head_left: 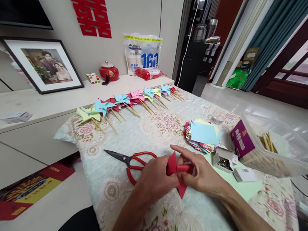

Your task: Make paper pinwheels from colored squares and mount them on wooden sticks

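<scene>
Between my two hands is a piece of red paper [182, 187] with pointed, folded blades like a pinwheel. My left hand [159, 172] is closed on its left side, fingers wrapped over the paper. Thumb and fingers of my right hand [197, 168] pinch the right side, with the index finger raised. The centre of the paper is partly hidden by my fingers. Just left of my left hand lie scissors [127, 159] with red handles, blades pointing away to the left. Beyond my right hand is a stack of coloured paper squares [203, 132], light blue on top.
Finished pinwheels [101, 107] on sticks lie in a row along the table's far edge. At right are a small open box of metal pins [224, 162], a white box [245, 174], and a clear plastic bin [283, 152] holding wooden sticks [268, 142]. A floral cloth [168, 125] covers the table.
</scene>
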Motion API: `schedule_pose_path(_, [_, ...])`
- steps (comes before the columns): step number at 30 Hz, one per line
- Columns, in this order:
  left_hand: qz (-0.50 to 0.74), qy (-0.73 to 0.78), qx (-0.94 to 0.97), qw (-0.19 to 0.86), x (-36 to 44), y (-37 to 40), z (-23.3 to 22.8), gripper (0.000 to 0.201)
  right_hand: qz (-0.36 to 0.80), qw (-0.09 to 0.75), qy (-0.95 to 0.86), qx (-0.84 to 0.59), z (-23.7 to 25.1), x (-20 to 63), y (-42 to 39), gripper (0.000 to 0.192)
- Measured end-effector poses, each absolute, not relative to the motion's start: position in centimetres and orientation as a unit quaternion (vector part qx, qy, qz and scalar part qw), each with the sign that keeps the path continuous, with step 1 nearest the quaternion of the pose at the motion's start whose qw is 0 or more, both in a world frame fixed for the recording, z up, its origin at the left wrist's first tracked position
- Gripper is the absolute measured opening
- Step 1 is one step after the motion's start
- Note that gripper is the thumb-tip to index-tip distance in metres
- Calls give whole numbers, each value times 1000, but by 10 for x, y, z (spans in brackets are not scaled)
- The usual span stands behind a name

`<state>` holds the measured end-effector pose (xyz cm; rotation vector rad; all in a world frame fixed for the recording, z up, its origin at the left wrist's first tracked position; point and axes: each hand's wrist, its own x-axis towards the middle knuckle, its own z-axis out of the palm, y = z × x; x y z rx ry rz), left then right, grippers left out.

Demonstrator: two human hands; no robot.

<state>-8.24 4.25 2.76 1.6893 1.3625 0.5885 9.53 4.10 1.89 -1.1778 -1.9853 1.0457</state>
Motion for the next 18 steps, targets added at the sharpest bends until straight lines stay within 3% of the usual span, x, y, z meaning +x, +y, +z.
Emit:
schedule_pose_path(2, [278, 527, 644, 480, -85, 45, 25, 11, 435, 326, -706, -454, 17, 96, 43, 77])
schedule_pose_path(8, [453, 462, 438, 624, -85, 49, 21, 53, 563, 478, -508, -442, 6, 99, 52, 82])
schedule_pose_path(14, [448, 431, 411, 667, -65, 47, 11, 50, 559, 543, -447, -439, 9, 90, 50, 77])
schedule_pose_path(18, [441, 474, 421, 636, -58, 48, 8, 38, 548, 550, -455, -436, 9, 84, 45, 68])
